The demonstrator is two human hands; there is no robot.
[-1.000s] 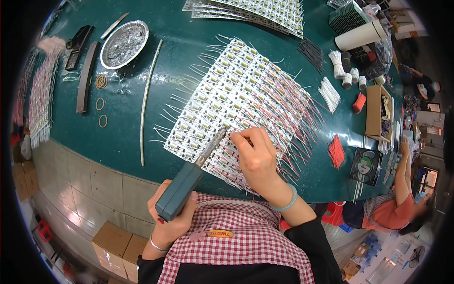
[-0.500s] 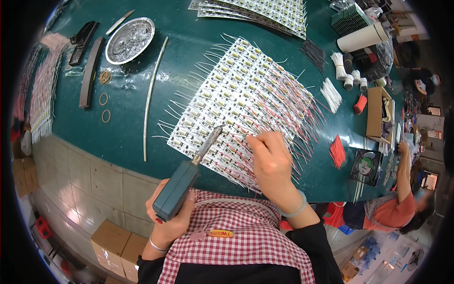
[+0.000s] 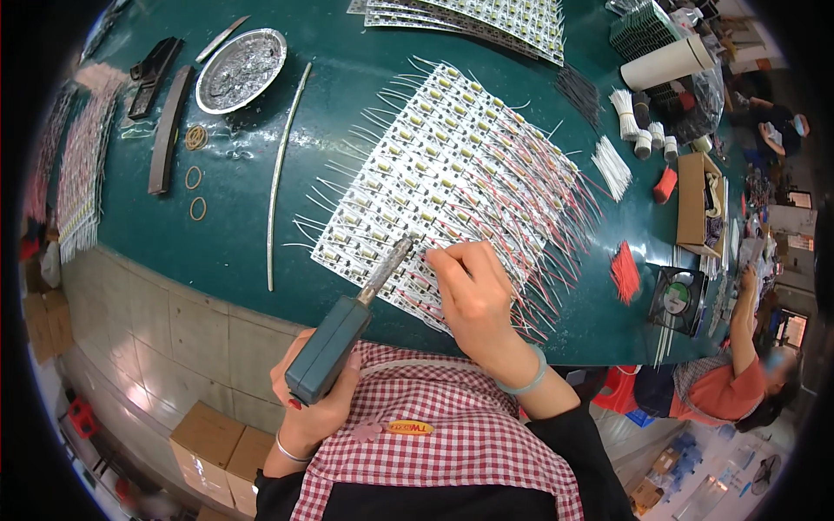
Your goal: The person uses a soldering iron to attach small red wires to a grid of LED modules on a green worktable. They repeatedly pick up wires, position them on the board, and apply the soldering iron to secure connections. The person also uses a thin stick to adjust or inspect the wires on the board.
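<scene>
Head cam: L hand (image 3: 317,373) is gripping the soldering iron (image 3: 328,349), fingers wrapping its dark-green body; the tip is pointing up-right over the PCB panel (image 3: 395,195), contact unclear. R hand (image 3: 478,295) is hovering at the panel's lower part, thumb & index pinching tog. just right of the tip; can't tell if a wire is between them. Panel is lying tilted mid-bench (image 3: 221,252), its white & red leads (image 3: 552,221) sticking out. Metal bowl (image 3: 281,65) is sitting upper L, w/ rubber bands (image 3: 196,137) lying below it. Red wires (image 3: 625,273) & white wires (image 3: 612,168) are lying R of the panel, approx. in line w/ it. Co-worker (image 3: 725,391) is working far R.
</scene>
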